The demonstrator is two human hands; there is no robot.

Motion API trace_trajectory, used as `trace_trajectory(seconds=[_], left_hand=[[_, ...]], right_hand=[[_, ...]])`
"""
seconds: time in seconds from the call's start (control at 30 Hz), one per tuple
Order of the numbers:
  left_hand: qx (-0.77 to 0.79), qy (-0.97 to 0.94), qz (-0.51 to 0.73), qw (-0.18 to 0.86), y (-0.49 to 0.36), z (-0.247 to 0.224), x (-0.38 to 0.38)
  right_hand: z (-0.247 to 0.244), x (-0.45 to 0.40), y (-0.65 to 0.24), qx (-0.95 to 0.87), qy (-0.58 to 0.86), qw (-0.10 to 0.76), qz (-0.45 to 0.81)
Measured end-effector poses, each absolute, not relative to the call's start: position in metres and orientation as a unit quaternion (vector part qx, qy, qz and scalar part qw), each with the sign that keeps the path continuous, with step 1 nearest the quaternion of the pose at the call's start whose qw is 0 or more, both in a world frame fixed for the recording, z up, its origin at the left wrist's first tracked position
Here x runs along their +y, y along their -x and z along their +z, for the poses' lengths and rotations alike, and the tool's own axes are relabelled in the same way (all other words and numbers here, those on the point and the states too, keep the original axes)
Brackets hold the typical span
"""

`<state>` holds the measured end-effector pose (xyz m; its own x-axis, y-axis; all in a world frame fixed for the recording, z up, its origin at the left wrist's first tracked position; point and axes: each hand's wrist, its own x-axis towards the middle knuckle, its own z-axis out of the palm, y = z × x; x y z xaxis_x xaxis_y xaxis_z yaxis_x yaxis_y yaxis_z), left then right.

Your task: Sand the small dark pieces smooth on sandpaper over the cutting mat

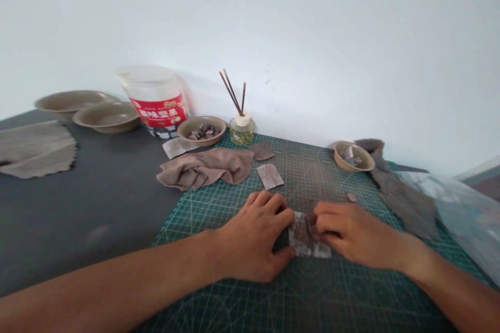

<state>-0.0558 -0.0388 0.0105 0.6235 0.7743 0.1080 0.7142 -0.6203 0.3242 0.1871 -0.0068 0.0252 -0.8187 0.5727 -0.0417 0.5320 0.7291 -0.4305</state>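
Observation:
A small rectangular piece, whitish with brown smears (300,242), lies on the green cutting mat (211,213). My left hand (261,237) rests on the mat to its left, fingers spread, with thumb and index fingertips at the piece's left edge. Over its right part is my right hand (344,229), its fingers pinched together on something small and dark that is mostly hidden. Beyond my left hand lie a pale rectangular piece (270,176), a darker brown piece (262,151) and a crumpled brown cloth (211,166).
Behind the cloth stand a bowl of dark chunks (202,131), a reed diffuser (242,130) and a plastic tub (156,104). Two bowls (111,117) and a grey cloth (37,148) are at left. At right are a small bowl (353,157), grey fabric (406,197) and plastic wrap (464,213).

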Motion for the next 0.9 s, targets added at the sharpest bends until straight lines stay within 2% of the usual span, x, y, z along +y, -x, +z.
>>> trace_trajectory(seconds=[0.33,0.47,0.6,0.77,0.9], left_hand=[[0.418,-0.892,0.12,0.126,0.0548,0.0109,-0.0384],[0.416,-0.892,0.121,0.129,0.0551,0.0111,-0.0393],[0.418,-0.891,0.125,0.123,0.055,0.0103,-0.0392],[0.415,-0.893,0.126,0.122,0.0548,0.0099,-0.0377],[0.418,-0.892,0.123,0.117,0.0552,0.0113,-0.0377]], right_hand=[[0.0211,0.0024,-0.187,-0.918,0.263,0.089,0.284],[0.018,0.0007,-0.1834,-0.935,0.236,0.083,0.252],[0.0203,0.0005,-0.1855,-0.929,0.303,0.092,0.191],[0.0183,-0.0064,-0.1845,-0.938,0.255,0.065,0.226],[0.0188,-0.0034,-0.1824,-0.919,0.336,0.099,0.18]])
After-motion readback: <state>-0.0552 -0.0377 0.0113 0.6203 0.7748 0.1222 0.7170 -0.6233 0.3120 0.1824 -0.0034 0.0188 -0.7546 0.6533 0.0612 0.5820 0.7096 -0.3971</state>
